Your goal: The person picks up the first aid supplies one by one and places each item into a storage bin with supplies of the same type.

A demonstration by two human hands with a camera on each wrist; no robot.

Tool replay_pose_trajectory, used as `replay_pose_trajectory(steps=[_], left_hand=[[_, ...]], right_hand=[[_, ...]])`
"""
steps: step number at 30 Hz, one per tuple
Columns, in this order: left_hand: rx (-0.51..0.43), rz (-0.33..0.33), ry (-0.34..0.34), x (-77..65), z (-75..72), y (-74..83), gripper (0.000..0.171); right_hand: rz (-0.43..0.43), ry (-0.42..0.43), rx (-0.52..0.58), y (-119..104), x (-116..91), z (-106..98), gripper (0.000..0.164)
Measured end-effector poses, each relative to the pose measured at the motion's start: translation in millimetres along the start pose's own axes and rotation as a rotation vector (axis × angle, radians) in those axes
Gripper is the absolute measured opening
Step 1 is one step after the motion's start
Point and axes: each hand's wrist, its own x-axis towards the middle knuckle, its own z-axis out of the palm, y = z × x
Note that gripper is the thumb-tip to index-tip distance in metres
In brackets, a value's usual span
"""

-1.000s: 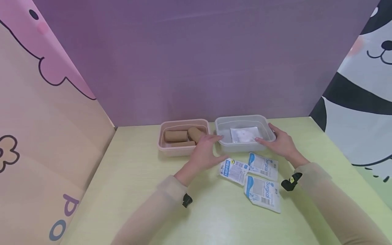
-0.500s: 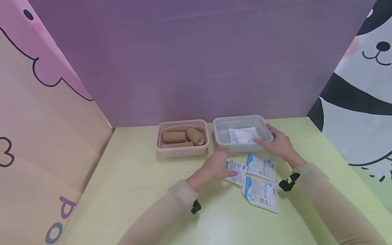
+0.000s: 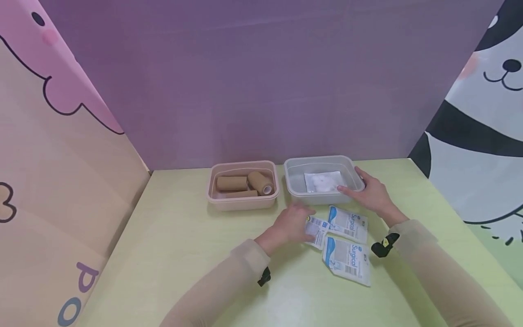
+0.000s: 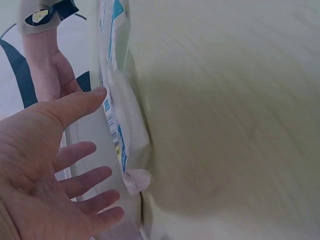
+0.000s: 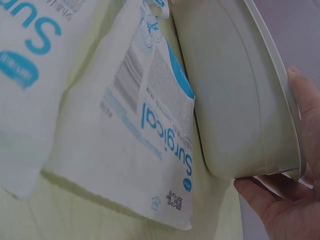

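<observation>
My left hand (image 3: 291, 225) hovers over the smallest packet (image 3: 318, 232), partly covering it. In the left wrist view its fingers are spread apart, and the thumb tip overlaps the packet's edge. At the back right, my right hand (image 3: 372, 194) grips the corner of a light grey plastic tub (image 3: 314, 200), thumb at the front and fingers around the end. A white square packet (image 3: 323, 181) lies inside that tub. Two larger white-and-blue packs marked "Surgical", one behind (image 3: 348, 224) and one in front (image 3: 347, 261), lie flat on the table beside the small packet.
Left of the grey tub stands a pink tub (image 3: 243, 204) holding tan bandage rolls (image 3: 232, 183). A purple panel (image 3: 261, 91) rises behind the table (image 3: 196, 245), with printed panels on both sides.
My left hand has come down and right, away from the tubs to the small packet, uncovering the pink tub's right end. My right hand keeps its grip on the grey tub.
</observation>
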Motion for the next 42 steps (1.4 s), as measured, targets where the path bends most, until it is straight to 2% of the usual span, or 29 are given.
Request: replay_pose_trajectory(steps=[7, 11, 18, 28, 35, 42], left_hand=[[0.042, -0.004, -0.018, 0.1, 3.5, -0.6, 0.072], [0.016, -0.015, -0.034, -0.7, 5.1, -1.3, 0.071], [-0.027, -0.051, -0.109, -2.8, 5.6, -2.1, 0.074], [-0.005, -0.028, -0.157, 1.0, 7.1, -5.1, 0.076], [-0.005, -0.033, -0.137, 2.9, 11.1, -7.7, 0.088], [0.006, -0.034, -0.097, 1.2, 7.8, -8.5, 0.083]], right_hand=[[-0.005, 0.002, 0.004, -1.7, -2.6, -0.2, 0.115], [-0.009, 0.004, 0.008, -2.2, -3.1, 0.3, 0.114], [-0.016, 0.017, -0.003, -3.9, -3.7, -0.2, 0.113], [-0.007, 0.012, 0.006, -4.2, -4.5, -0.1, 0.113], [-0.014, 0.019, 0.010, -2.8, -4.2, 1.3, 0.112], [-0.015, 0.025, 0.010, -3.5, -4.2, 1.0, 0.112]])
